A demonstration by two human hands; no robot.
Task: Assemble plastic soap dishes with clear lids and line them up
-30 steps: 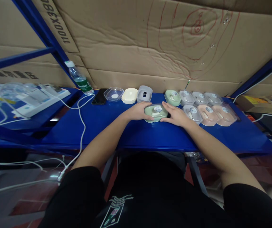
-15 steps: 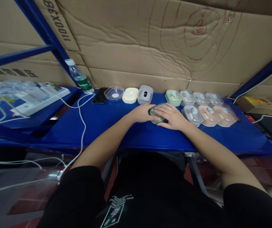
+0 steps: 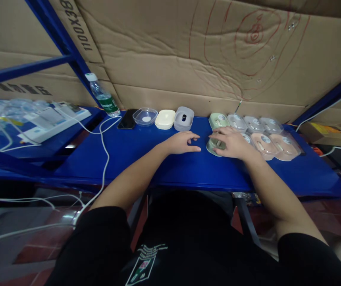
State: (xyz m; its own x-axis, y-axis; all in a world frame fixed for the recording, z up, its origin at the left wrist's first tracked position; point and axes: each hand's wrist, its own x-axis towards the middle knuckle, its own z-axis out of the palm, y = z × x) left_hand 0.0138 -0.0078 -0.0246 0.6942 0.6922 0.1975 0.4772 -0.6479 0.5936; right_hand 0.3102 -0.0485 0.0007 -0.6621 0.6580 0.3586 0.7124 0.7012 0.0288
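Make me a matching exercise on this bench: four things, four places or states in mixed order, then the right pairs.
Column one
1. Left hand
2. Right hand
3. Bottle
4. Phone

Column two
A. Black, lying flat
B. On a green box
C. Holding nothing, thumb and fingers apart
D. White cap, green label

Right pairs: 1-C, 2-B, 3-D, 4-A
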